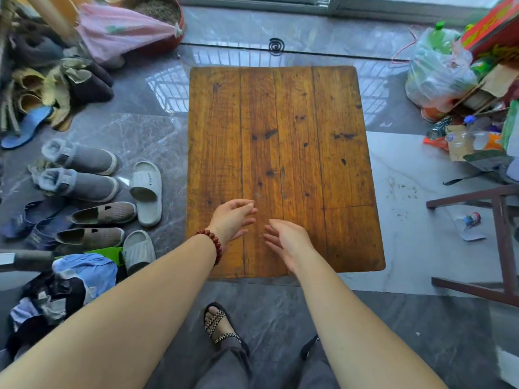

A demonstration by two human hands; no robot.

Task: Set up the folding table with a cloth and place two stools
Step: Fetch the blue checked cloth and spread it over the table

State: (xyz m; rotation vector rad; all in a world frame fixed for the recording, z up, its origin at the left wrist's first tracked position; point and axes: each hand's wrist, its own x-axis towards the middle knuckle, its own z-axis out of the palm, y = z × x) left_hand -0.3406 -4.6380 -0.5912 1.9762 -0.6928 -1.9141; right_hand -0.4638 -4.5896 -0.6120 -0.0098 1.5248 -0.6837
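The wooden table [280, 122] is standing on the grey marble floor [280, 26] directly ahead of the person, its worn plank top lying uncovered. Both grips (bare hands here) are hovering over the table's near edge, close together but apart. The left grip [233, 217], wearing a red bead bracelet [214, 244] at the wrist, is holding nothing, its fingers loosely spread and relaxed. The right grip [289, 242] is likewise holding nothing, fingers loosely extended toward the left one. Whether either is touching the wood I cannot tell. A dark wooden frame [502, 242] (stool or chair, unclear) is standing to the right, well apart from the table. Shoes and slippers [84, 186] are lying on the left, and pink netted fabric [123, 32] is resting at the far left.
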